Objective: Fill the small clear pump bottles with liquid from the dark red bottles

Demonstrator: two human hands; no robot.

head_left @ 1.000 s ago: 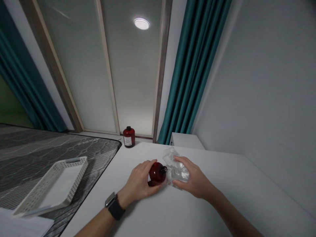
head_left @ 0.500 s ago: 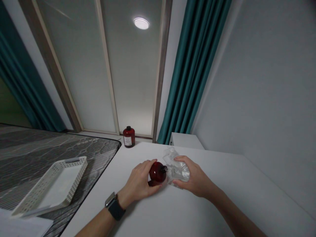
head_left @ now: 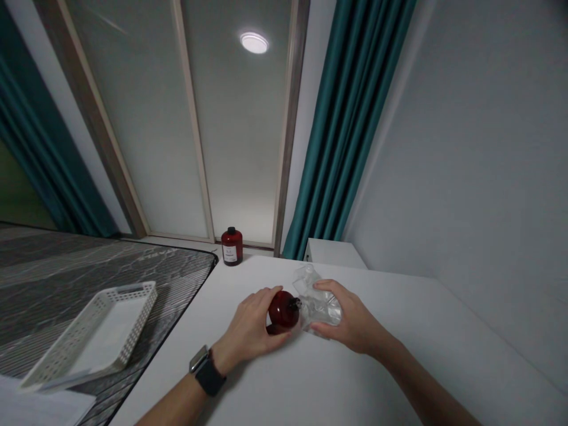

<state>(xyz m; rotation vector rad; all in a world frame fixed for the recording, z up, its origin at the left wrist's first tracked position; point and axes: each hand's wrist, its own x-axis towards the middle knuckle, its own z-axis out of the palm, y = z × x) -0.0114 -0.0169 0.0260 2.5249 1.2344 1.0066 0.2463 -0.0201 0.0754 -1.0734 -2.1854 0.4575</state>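
On the white table (head_left: pixel 310 378) my left hand (head_left: pixel 248 328), with a dark watch on its wrist, is wrapped round a small dark red bottle (head_left: pixel 283 312) lying on its side. The bottle's neck points right, into a crumpled clear plastic bag (head_left: pixel 316 299). My right hand (head_left: pixel 350 322) is closed on that bag, thumb on top, right beside the bottle's mouth. Both hands rest low on the table, almost touching each other.
A second dark red bottle with a black cap and white label (head_left: pixel 231 246) stands upright at the table's far left corner. A white perforated tray (head_left: pixel 95 334) lies on a grey patterned mattress (head_left: pixel 89 272) to the left. Teal curtains (head_left: pixel 350 124) hang behind.
The plastic bag has been gathered slightly tighter in my right hand. Otherwise both hands and the bottle have stayed in place.
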